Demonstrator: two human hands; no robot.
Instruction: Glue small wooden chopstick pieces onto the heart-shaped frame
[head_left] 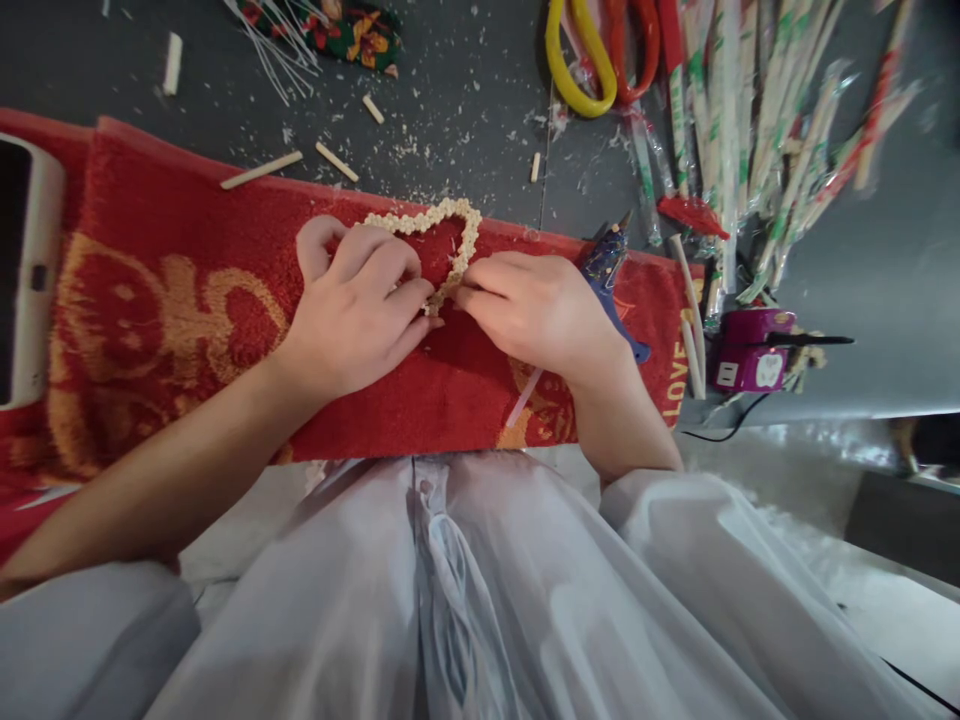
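Observation:
A cream, knobbly, beaded-looking strand (451, 212) curves in an open loop over the red towel (390, 410). My left hand (356, 310) is closed, its thumb and fingertips pinching the strand near its lower end. My right hand (536, 305) is also closed, with thumb and forefinger pressed together on the strand's right side, close to the left fingertips. What lies right between the fingertips is partly hidden. Behind my right hand rests a blue glue gun (606, 265), its body partly covered by the hand. A pale translucent stick (523, 398) pokes out below my right wrist.
Yellow-handled scissors (581, 60) and red-handled scissors (634, 50) lie at the back, beside several plastic-wrapped sticks (780, 120). A purple box (754, 350) with a cable sits at the right edge. Short cream sticks (261, 171) and crumbs litter the grey table (465, 90). A phone-like device (34, 270) lies left.

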